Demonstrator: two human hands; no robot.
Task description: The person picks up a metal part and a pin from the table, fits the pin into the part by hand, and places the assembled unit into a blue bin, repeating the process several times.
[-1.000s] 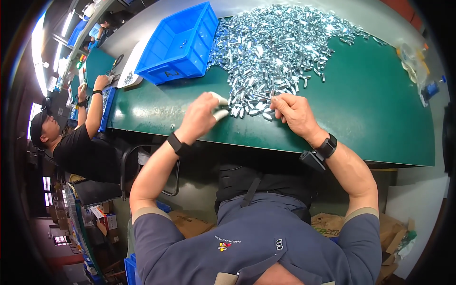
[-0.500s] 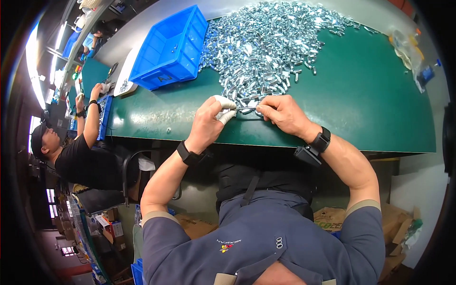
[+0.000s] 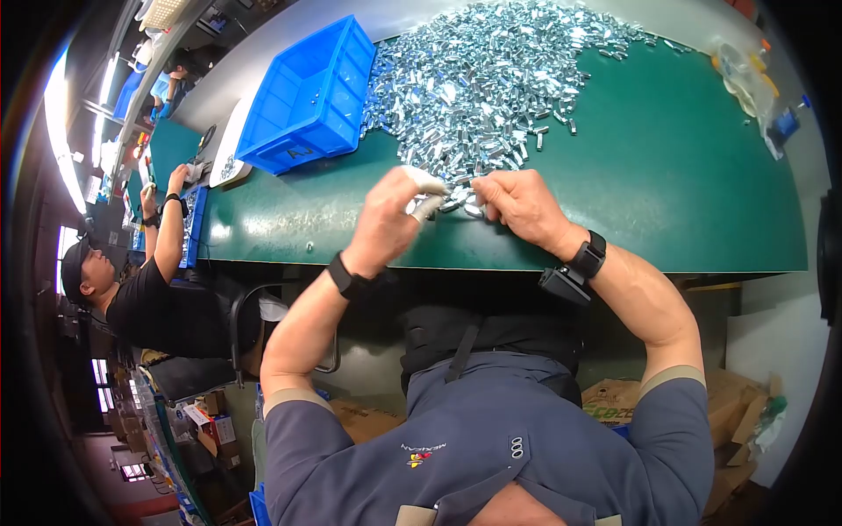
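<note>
My left hand [image 3: 384,217], with white covers on thumb and forefinger, is closed in a pinch at the near end of a heap of small shiny metal pieces [image 3: 478,96]. Slight blur hides what its fingertips hold. Close by on the right, my right hand [image 3: 529,209] is also pinched, thumb against curled fingers, its tips beside the same pieces. Whatever sits in that pinch is too small to make out. A few loose metal pieces [image 3: 465,200] lie between the two hands on the green tabletop [image 3: 649,167].
A blue plastic bin [image 3: 285,158] stands left of the heap, a white tray [image 3: 230,145] beyond it. Plastic bags [image 3: 745,88] lie at the right end. At far left a co-worker [image 3: 145,298] sits working by another blue bin [image 3: 195,228].
The thin metal piece seen stretched between my fingertips no longer shows there. My hands have risen slightly toward the heap, and the left is blurred. The view has shifted slightly.
</note>
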